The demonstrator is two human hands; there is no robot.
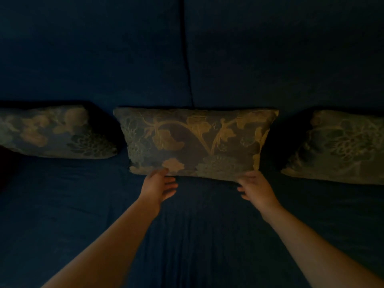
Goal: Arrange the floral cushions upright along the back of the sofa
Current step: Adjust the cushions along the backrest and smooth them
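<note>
1. Left cushion [56, 132]: floral, pale blooms on a dull ground. Lies at the far left of the seat, cut by the picture's edge. Tilted back toward the backrest; whether it touches it cannot be told in the dim light. A dark gap separates it from the next cushion.

2. Sofa [83, 59]: dark blue. Backrest fills the upper half, split by one vertical seam just right of centre. Seat fabric is creased, with folds running toward the viewer. Holds three cushions in a row where seat meets backrest.

3. Left hand [159, 185]: bare forearm reaches in from the lower left. Fingers spread and loose, gripping nothing. The upper edge of the hand meets the lower left rim of the middle cushion; blur hides whether it presses.

4. Middle cushion [195, 142]: floral, with a curling stem and leaves in tan. Stands upright against the backrest, below the seam, bottom edge on the seat. Apart from both neighbours.

5. Right hand [256, 189]: bare forearm reaches in from the lower right. Fingers open and slightly curled, holding nothing. Fingertips lie at the lower right corner of the middle cushion, touching or just beside it.

6. Right cushion [340, 146]: floral, greenish bloom. Sits at the far right, leaning back, cut by the picture's edge.
</note>
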